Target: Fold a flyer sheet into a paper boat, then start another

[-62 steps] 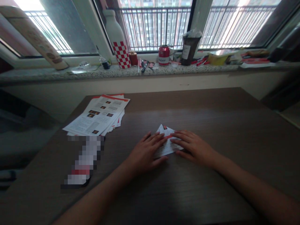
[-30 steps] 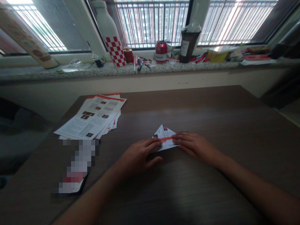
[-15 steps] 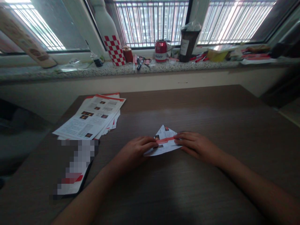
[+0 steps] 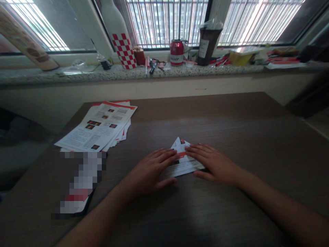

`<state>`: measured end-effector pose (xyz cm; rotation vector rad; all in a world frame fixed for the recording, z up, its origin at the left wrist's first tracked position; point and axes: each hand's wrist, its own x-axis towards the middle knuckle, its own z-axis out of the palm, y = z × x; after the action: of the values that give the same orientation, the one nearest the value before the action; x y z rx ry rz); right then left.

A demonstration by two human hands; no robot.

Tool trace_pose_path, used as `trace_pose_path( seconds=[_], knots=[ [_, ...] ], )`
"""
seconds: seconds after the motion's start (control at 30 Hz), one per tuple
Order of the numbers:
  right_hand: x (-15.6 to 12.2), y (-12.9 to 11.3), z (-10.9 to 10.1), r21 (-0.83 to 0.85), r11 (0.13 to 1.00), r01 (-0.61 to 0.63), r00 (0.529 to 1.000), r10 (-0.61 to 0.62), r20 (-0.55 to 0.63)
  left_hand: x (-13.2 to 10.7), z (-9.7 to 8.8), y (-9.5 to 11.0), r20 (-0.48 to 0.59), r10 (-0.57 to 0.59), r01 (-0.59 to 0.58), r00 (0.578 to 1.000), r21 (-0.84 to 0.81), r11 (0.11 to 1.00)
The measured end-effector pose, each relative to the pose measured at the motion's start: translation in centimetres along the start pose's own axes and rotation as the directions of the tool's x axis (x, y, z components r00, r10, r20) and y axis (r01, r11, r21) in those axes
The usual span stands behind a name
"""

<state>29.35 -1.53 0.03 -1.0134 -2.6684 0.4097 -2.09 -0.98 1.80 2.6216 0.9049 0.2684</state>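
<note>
A folded sheet of printed paper (image 4: 183,166), roughly triangular with its tip pointing away from me, lies on the brown table. White with a red band across it, it also carries small dark pictures. My left hand (image 4: 156,168) rests flat over its left side, fingers stretched out and thumb apart near the lower edge. From the other side, my right hand (image 4: 212,161) lies flat on the right part, its fingers extended and its thumb spread below. Both hands hide the side corners of the paper.
At the left lies a stack of printed sheets (image 4: 97,128). Nearer me is a partly pixelated phone-like object (image 4: 84,206). The windowsill beyond the table (image 4: 231,109) bears a checkered bottle (image 4: 124,51), a red can (image 4: 177,53), a dark drink cup (image 4: 207,44) and small clutter.
My fingers have slid inward over the folded paper and flattened onto it, with both thumbs now spread below. The paper's lower edge has come slightly nearer me. The view has shifted a little.
</note>
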Motion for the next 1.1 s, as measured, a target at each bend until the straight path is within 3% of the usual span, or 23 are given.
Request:
trace_pose_path(
  seconds=[0.23, 0.5, 1.1],
  knots=[
    [0.03, -0.19, 0.19, -0.018, 0.999, 0.029, 0.999, -0.029, 0.029, 0.41, 0.34, 0.19, -0.006, -0.014, 0.015, 1.000, 0.046, 0.999],
    [-0.16, 0.28, -0.05, 0.003, 1.000, 0.027, 0.999, -0.027, -0.038, 0.33, 0.45, -0.13, -0.018, -0.010, 0.011, 1.000, 0.044, 0.999],
    [-0.35, 0.44, 0.15, -0.073, 0.995, 0.074, 0.995, -0.078, -0.055, 0.46, -0.37, 0.26, -0.010, -0.033, 0.034, 0.999, 0.038, 0.999]
  ],
)
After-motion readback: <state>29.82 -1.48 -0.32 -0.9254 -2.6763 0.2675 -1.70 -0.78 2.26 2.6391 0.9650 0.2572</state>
